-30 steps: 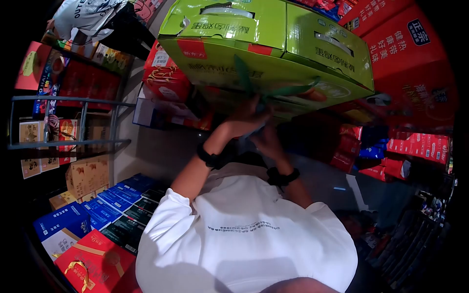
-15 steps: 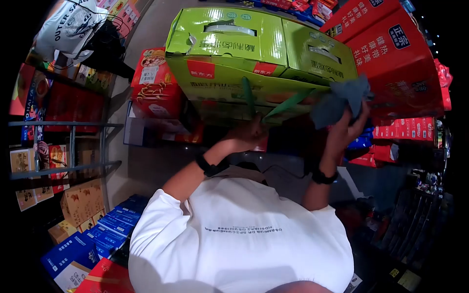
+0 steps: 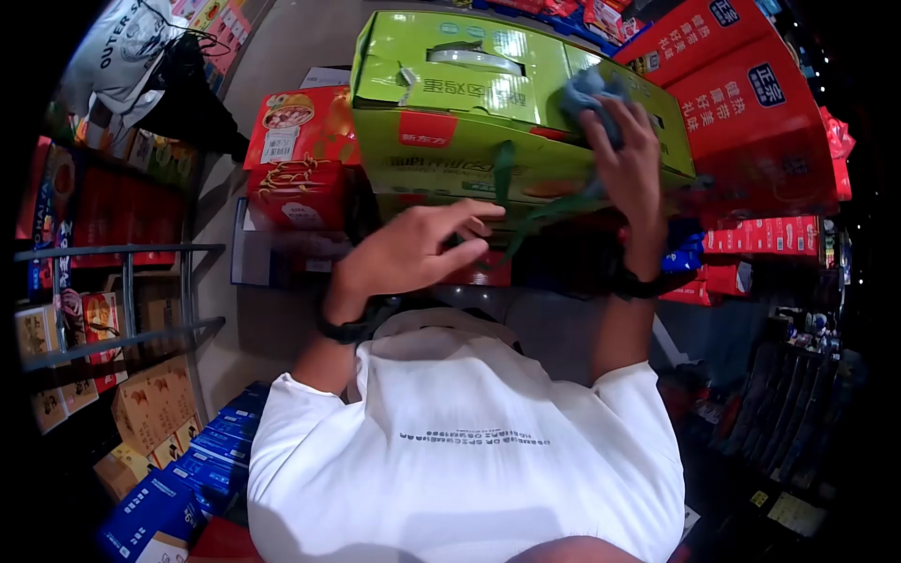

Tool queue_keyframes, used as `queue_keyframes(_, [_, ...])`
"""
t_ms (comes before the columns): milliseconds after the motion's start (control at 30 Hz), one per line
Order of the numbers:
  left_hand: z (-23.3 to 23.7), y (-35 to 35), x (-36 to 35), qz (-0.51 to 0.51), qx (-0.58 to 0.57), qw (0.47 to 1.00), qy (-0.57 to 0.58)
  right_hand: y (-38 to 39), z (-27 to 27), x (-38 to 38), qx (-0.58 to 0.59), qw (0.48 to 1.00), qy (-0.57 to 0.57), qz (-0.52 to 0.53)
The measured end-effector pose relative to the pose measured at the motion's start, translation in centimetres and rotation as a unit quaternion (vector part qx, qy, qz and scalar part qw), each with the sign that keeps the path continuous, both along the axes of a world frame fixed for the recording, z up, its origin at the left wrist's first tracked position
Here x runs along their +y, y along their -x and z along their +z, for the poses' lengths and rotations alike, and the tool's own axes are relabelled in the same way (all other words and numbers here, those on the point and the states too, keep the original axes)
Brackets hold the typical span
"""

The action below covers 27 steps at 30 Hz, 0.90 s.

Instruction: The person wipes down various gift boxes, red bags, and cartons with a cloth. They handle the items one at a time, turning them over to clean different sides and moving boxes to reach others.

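Observation:
Crumpled under the fingers of my right hand (image 3: pixel 631 164) is a blue-grey cloth (image 3: pixel 584 92), pressed to the top front edge of a green gift box (image 3: pixel 427 89). The box has white carry handles on its top and red labels along its front edge. Two green ribbons (image 3: pixel 505 174) hang down its front. My left hand (image 3: pixel 408 249) is in front of the box, thumb and fingers apart, holding nothing; its fingertips are near the lower part of the ribbons.
Red boxes (image 3: pixel 305 141) stand left of the green box, and tall red gift boxes (image 3: pixel 751 122) to its right. A metal rack (image 3: pixel 117 249) is at far left. Blue packages (image 3: pixel 221 436) lie at lower left. A white printed bag (image 3: pixel 127 56) sits at upper left.
My left hand has let go of the green ribbons and moved left and nearer to me, opening. My right hand has carried the cloth leftward and up onto the box's top.

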State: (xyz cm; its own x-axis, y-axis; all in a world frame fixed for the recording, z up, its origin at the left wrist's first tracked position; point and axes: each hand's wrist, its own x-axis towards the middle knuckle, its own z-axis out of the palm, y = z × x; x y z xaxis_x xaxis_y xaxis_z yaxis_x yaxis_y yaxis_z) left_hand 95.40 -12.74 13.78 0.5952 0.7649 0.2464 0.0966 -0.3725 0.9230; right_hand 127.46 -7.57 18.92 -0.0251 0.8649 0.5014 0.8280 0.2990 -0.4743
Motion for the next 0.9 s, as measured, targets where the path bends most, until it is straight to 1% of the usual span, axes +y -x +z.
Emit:
queue_keyframes(33, [1.2,2.0,0.1,0.061,-0.012,0.998,0.003,-0.3,0.4,0.2,0.0,1.0,0.001,0.004])
queue_keyframes(67, [1.6,3.3,0.5,0.162,-0.063,0.984,-0.025,-0.3,1.0,-0.1,-0.032,0.998,0.02,-0.056])
queue_keyframes(100, [1.8,4.2,1.5,0.262,-0.113,0.957,-0.054,0.0,1.5,-0.3,-0.065,0.99,0.04,-0.115])
queue_keyframes(133, [2.0,4.7,3.1,0.304,-0.072,0.939,-0.143,1.2,1.8,0.0,-0.067,0.986,0.068,-0.136])
queue_keyframes(167, [2.2,5.1,4.7,0.342,-0.03,0.91,-0.233,2.6,1.1,0.8,-0.043,0.992,0.03,-0.114])
queue_keyframes(200, [2.5,4.8,5.4,0.345,-0.007,0.904,-0.252,4.3,0.8,1.0,-0.064,0.991,0.023,-0.119])
queue_keyframes(233, [2.2,4.4,6.2,0.331,-0.014,0.907,-0.261,6.8,1.0,1.2,-0.084,0.988,0.016,-0.125])
queue_keyframes(300, [2.2,3.0,6.9,0.303,0.014,0.921,-0.243,10.8,0.5,1.6,-0.052,0.997,0.015,-0.054])
queue_keyframes(333, [1.7,2.7,7.5,0.298,0.015,0.923,-0.243,12.5,-0.2,1.8,-0.058,0.998,-0.027,-0.029])
queue_keyframes(367, [0.9,2.3,8.0,0.295,0.046,0.91,-0.288,13.6,-0.9,1.8,-0.065,0.996,-0.066,-0.006])
queue_keyframes(400, [0.1,1.9,8.3,0.291,0.076,0.894,-0.333,13.9,-1.2,1.9,-0.073,0.994,-0.079,-0.014])
queue_keyframes(433, [-0.3,1.7,8.4,0.299,0.071,0.895,-0.323,13.5,-1.2,1.8,-0.061,0.995,-0.081,-0.007])
queue_keyframes(500, [-0.6,1.6,8.3,0.304,0.075,0.89,-0.331,11.4,-0.6,1.5,-0.09,0.994,-0.046,-0.032])
queue_keyframes(567, [-0.9,1.6,8.5,0.309,0.071,0.888,-0.334,7.9,-0.2,1.5,-0.101,0.991,0.007,-0.083])
queue_keyframes(600, [-1.0,1.6,8.6,0.31,0.072,0.886,-0.336,6.0,-0.4,1.7,-0.093,0.991,-0.021,-0.092])
queue_keyframes(667, [-1.4,1.5,8.9,0.315,0.053,0.886,-0.335,1.6,-0.1,1.8,-0.068,0.983,0.075,-0.155])
queue_keyframes(700, [-1.8,1.4,9.1,0.314,0.051,0.888,-0.333,-0.7,-0.4,2.0,-0.07,0.982,0.077,-0.157])
queue_keyframes(733, [-2.3,1.1,9.2,0.327,0.027,0.878,-0.348,-2.9,-1.1,2.0,-0.101,0.972,0.057,-0.205])
queue_keyframes(767, [-2.8,0.9,9.4,0.34,0.004,0.868,-0.361,-3.5,-1.5,1.9,-0.132,0.958,0.039,-0.253])
queue_keyframes(800, [-3.4,0.5,9.6,0.354,-0.015,0.858,-0.372,-3.7,-2.0,1.8,-0.131,0.961,0.01,-0.243])
queue_keyframes(900, [-4.6,-0.2,10.5,0.372,-0.057,0.838,-0.395,-1.6,-1.0,1.8,-0.164,0.956,0.054,-0.237])
